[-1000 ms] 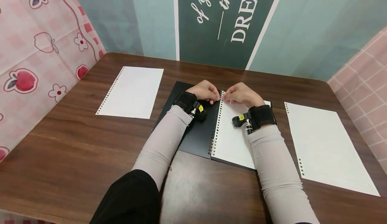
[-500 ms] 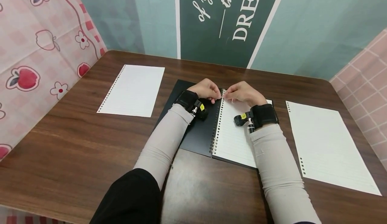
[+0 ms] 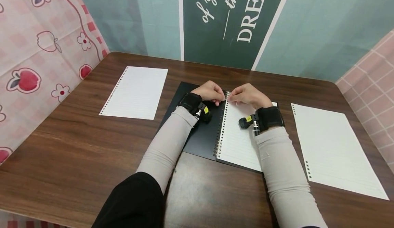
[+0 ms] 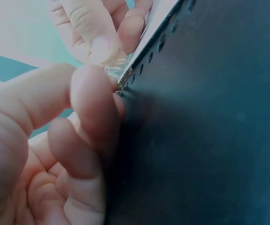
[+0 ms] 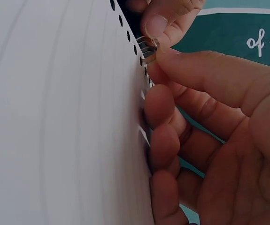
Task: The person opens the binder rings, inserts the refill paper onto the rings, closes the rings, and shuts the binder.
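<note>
- The open notebook [image 3: 200, 137] lies at the centre of the frame, its black cover to the left and a lined white page [image 3: 237, 142] to the right.
- The ring binding [image 3: 218, 148] runs between them, from lower centre up to the hands; the page's punched holes line up along it.
- The left hand [image 3: 210, 91] is at the upper end of the binding, thumb and forefinger pinching the rings, the other fingers curled in beneath.
- The right hand [image 3: 248, 95] meets it from the other side, thumb and forefinger pinching the rings too; its remaining fingers bend down along the page's edge.
- In both wrist views the fingertips of the two hands sit just beside each other; whether they touch, one cannot tell.
- A loose punched sheet [image 3: 133, 92] lies left of the notebook, in the upper left part of the table [image 3: 70, 149], holes on its left edge.
- A second loose sheet [image 3: 335, 149] lies at the right of the frame, slightly slanted, with holes at the two ends of its left edge.
- Behind the table, at top centre, hangs a dark green panel [image 3: 212, 53] with white lettering.
</note>
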`<control>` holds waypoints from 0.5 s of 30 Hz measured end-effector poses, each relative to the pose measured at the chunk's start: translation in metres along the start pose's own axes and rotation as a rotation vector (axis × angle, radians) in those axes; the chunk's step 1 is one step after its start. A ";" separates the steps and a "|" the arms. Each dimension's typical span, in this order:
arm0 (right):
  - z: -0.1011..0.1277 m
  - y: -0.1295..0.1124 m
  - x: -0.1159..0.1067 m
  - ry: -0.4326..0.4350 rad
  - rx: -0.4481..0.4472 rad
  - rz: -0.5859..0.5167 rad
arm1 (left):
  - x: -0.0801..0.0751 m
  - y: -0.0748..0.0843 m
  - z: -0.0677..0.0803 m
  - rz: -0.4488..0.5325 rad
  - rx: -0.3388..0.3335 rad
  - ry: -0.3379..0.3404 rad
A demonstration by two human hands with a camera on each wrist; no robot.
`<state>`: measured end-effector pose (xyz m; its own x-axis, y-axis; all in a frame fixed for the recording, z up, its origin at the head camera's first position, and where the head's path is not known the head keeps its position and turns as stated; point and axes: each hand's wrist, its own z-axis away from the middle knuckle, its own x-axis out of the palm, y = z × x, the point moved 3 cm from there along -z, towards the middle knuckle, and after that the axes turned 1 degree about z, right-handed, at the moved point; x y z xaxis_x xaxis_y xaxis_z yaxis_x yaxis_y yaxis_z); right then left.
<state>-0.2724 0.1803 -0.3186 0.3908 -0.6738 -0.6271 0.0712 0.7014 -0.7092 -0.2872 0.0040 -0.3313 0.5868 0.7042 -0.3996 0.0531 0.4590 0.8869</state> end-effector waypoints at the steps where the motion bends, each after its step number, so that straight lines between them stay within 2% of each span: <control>1: 0.000 0.000 0.000 0.001 0.000 0.001 | 0.000 0.000 0.000 -0.004 0.000 0.002; 15: -0.001 -0.006 0.005 0.030 -0.091 0.082 | 0.002 0.000 -0.001 -0.032 0.033 0.034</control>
<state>-0.2720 0.1723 -0.3180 0.3641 -0.6230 -0.6923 -0.0437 0.7311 -0.6809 -0.2865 0.0063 -0.3321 0.5563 0.7079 -0.4352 0.0981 0.4642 0.8803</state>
